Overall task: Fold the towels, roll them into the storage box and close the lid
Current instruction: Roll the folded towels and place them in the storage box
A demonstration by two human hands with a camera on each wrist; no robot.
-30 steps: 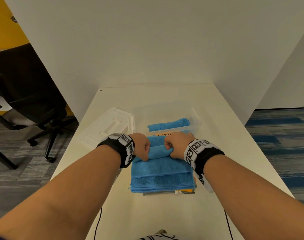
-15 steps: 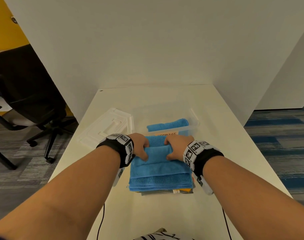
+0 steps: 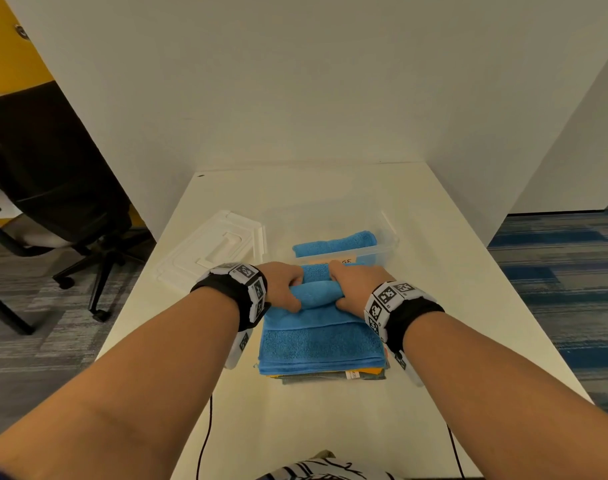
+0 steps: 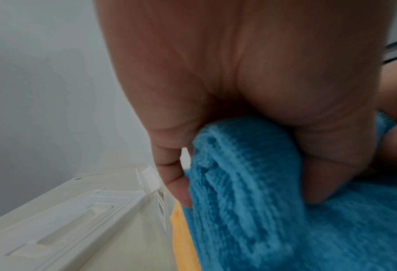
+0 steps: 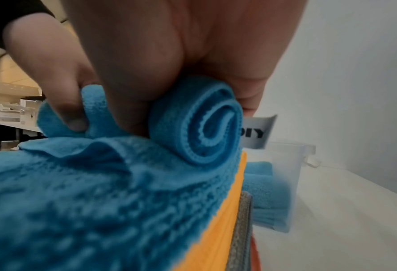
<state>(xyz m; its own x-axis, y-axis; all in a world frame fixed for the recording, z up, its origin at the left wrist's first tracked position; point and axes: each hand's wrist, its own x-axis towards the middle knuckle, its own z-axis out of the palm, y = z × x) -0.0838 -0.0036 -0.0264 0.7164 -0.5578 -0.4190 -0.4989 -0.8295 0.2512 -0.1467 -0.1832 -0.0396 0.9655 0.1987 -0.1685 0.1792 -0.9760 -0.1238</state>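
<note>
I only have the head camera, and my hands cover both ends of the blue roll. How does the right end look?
Observer: In the right wrist view, the end of the roll is a neat spiral of a few turns, with the edges lined up.
Operator: Is the right hand really around it?
Observer: Yes. The right hand has its thumb in front of the roll and its fingers curled behind it.
Operator: And the left end?
Observer: The left wrist view shows the left hand wrapped round that end, fingers behind and thumb pressing in front.
</note>
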